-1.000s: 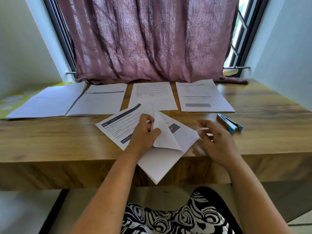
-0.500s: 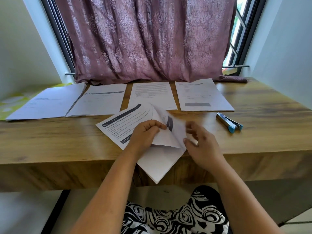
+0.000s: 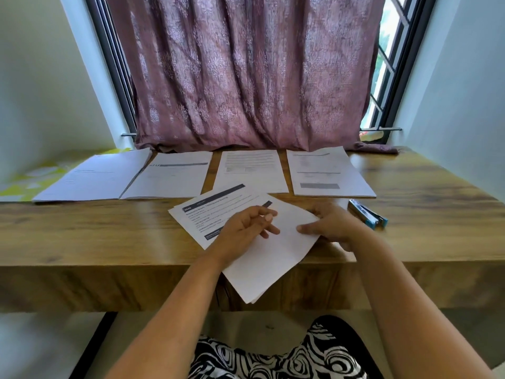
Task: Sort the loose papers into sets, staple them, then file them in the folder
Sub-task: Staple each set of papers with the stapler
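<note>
A loose stack of papers lies askew at the table's front edge. Its printed top page (image 3: 210, 212) shows on the left, and a blank sheet (image 3: 273, 258) covers the right part and overhangs the edge. My left hand (image 3: 243, 228) rests on the stack with loosely curled fingers. My right hand (image 3: 332, 225) pinches the blank sheet's right edge, thumb on top. A blue stapler (image 3: 367, 217) lies just right of that hand. Several sorted sets lie along the back: (image 3: 95, 176), (image 3: 172, 173), (image 3: 251, 170), (image 3: 325, 173).
The wooden table (image 3: 82, 231) runs the width of the view. A mauve curtain (image 3: 246, 72) hangs behind the paper sets. A yellow-green patterned surface (image 3: 30, 179) shows at the far left, and walls close in on both sides.
The sheet my left hand had lifted by its corner now lies flat, blank side up. My right hand came in from near the stapler and took its right edge.
</note>
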`<state>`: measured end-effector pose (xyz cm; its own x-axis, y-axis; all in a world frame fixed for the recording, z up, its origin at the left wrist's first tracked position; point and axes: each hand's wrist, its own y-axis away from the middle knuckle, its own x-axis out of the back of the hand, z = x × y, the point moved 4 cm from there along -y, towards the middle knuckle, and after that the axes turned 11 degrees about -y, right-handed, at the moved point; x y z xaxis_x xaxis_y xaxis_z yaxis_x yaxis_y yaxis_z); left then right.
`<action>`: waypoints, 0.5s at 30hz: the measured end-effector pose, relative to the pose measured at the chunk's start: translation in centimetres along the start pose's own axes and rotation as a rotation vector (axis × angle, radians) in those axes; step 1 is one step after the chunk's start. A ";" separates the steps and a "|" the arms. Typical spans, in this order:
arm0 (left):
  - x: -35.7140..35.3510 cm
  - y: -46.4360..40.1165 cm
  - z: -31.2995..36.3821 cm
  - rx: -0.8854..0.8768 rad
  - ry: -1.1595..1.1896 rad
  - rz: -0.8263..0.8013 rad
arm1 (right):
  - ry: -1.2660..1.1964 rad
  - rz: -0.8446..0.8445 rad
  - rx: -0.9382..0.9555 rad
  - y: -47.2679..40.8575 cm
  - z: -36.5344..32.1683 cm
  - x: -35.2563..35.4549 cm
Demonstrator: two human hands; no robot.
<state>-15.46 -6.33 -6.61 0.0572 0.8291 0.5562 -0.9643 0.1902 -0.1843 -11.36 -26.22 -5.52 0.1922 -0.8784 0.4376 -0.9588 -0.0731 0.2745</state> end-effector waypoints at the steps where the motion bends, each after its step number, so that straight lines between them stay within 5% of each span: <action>1: 0.3 0.1 0.2 0.002 0.017 0.051 | 0.095 -0.033 0.010 0.0 -0.2 -0.2; 4: 1.9 1.0 0.0 0.024 0.047 0.310 | 0.238 0.004 0.101 0.2 -0.7 -0.4; 9: 5.5 4.0 -3.5 0.366 0.133 0.758 | -0.087 0.111 0.189 0.9 1.2 0.0; 12: 7.7 4.9 -4.5 0.647 0.041 0.855 | -0.384 0.128 0.188 1.4 2.2 0.0; 15: 6.8 4.1 -3.2 0.585 0.263 0.705 | -0.642 0.134 0.250 1.7 2.0 0.2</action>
<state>-18.15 1.81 -6.15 -0.5992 0.7575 0.2590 -0.7714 -0.6329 0.0666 -13.41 -27.41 -6.64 -0.0184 -0.9870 -0.1595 -0.9998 0.0162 0.0150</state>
